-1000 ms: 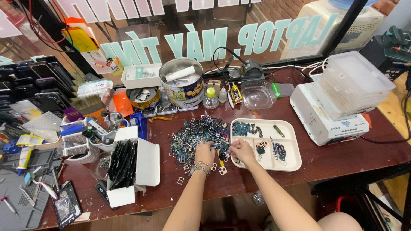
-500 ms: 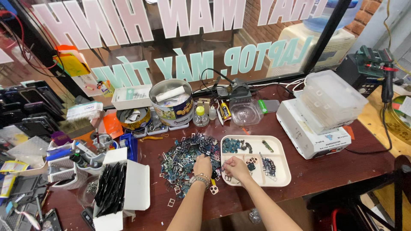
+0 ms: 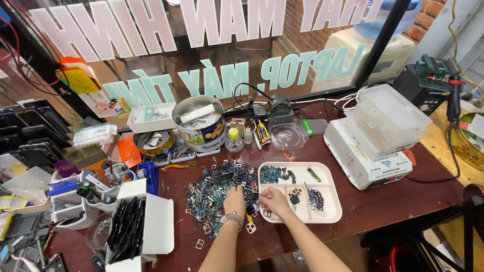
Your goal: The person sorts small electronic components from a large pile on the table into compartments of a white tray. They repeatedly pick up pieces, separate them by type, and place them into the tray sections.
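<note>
— Where are the hands?

— Both low on the counter. The left hand lies fingers-down on the heap of small metal frames; whether it pinches one I cannot tell. The right hand is curled at the near-left edge of the cream divided tray; its grip is unclear too.

— Which way does the heap run?

— It stretches from near-left to far-right, toward the tin.

— Changed since earlier?

— Hands barely moved; the view shifted.
</note>
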